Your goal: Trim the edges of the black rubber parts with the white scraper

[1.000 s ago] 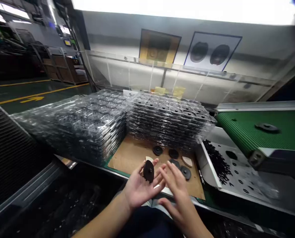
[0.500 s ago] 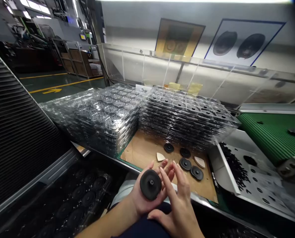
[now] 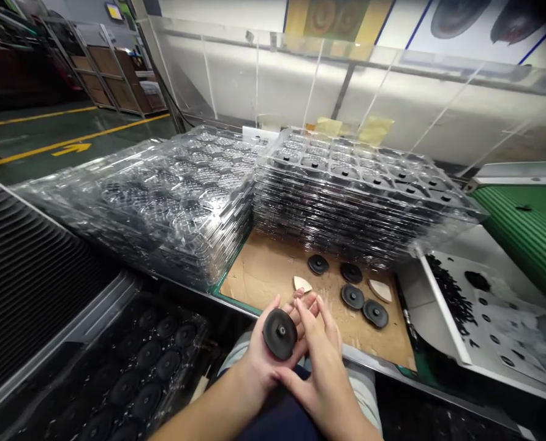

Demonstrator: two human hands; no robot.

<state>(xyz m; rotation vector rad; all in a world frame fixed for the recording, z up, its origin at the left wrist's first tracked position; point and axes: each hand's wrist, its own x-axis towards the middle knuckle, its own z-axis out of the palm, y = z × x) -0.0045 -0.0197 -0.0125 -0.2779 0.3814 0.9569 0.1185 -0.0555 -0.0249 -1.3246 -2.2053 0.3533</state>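
Note:
A round black rubber disc (image 3: 274,343) with a small nub at its centre rests in my left hand (image 3: 258,352), the nub facing up and the thumb along its edge. Close beside it on the right is my right hand (image 3: 324,361), fingers stretched out and thumb apart, near the left fingertips. Whether the right fingers touch the disc I cannot tell. Beyond my hands, several similar black discs (image 3: 352,296) lie on a brown board (image 3: 258,269), along with a cream wedge-shaped piece (image 3: 302,284) and another cream piece (image 3: 380,290).
Stacks of transparent plastic trays stand behind the board, one left (image 3: 194,202) and one right (image 3: 360,196). A white bin (image 3: 442,306) with small black bits is at right, before a green belt (image 3: 530,226). Low on the left, a tray (image 3: 148,361) holds black discs.
The view has tipped down and moved closer to the bench. The disc has tilted in my left hand, and my right hand has moved closer to it.

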